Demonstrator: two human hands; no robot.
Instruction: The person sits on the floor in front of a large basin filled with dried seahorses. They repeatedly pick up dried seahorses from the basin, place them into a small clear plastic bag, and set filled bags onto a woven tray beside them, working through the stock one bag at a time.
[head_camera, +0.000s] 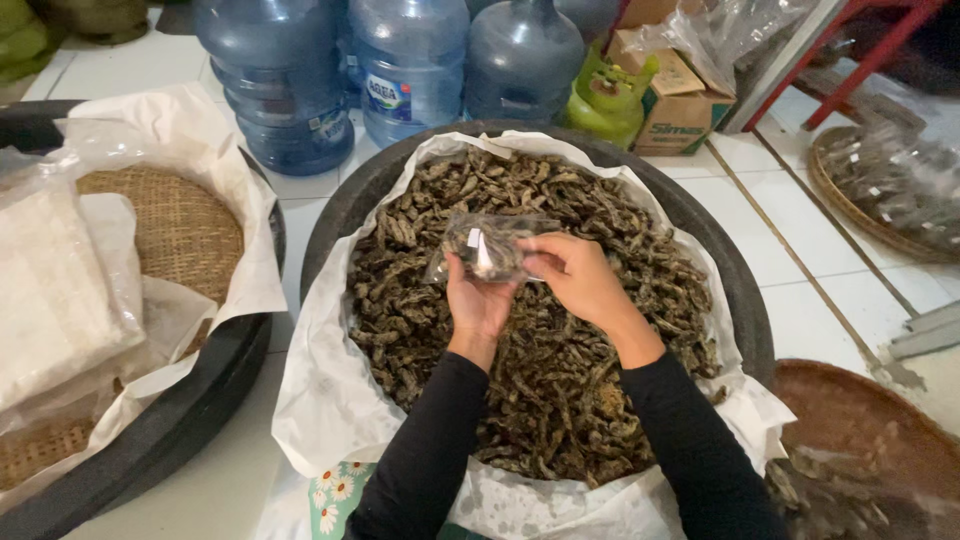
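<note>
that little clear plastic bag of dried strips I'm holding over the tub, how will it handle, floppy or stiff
The small clear bag is probably floppy: thin film, crinkled between the left hand and right hand. Likely light, being only partly filled. The glossy film could be slippery.

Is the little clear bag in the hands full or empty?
Partly filled: the clear bag, held by the left hand and right hand, shows dark fried strips inside, like those in the big tub.
</note>
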